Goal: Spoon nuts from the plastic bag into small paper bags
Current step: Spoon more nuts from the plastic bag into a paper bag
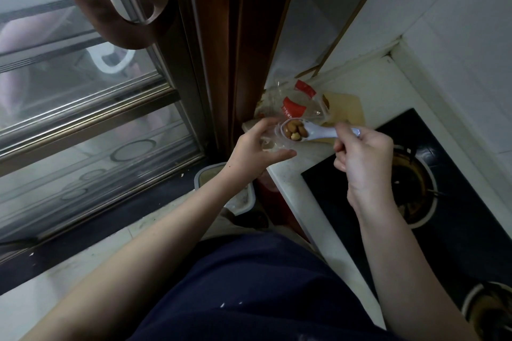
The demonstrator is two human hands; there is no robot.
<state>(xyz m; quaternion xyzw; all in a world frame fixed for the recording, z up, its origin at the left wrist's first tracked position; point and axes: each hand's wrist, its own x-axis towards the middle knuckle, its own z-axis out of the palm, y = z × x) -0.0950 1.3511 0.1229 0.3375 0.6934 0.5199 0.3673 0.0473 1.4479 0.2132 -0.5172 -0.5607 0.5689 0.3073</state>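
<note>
- Pale spoon [313, 131] is carrying brown nuts [296, 129] level over my countertop's corner.
- Clear red-labelled plastic bag [293, 104] is lying crumpled just behind.

Head view: from the person's head, looking forward and steeply down, close to both hands.
Framing: wide-angle, edges bent.
Shared part: only one view.

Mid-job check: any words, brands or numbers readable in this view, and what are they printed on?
Nothing can be quoted.
Plastic bag: white print on its red label patches, too small and blurred to read.
Spoon with nuts, held by the right hand: no marking visible.
Small clear bag in the left hand: no print visible.
Stove: no readable marking.
</note>
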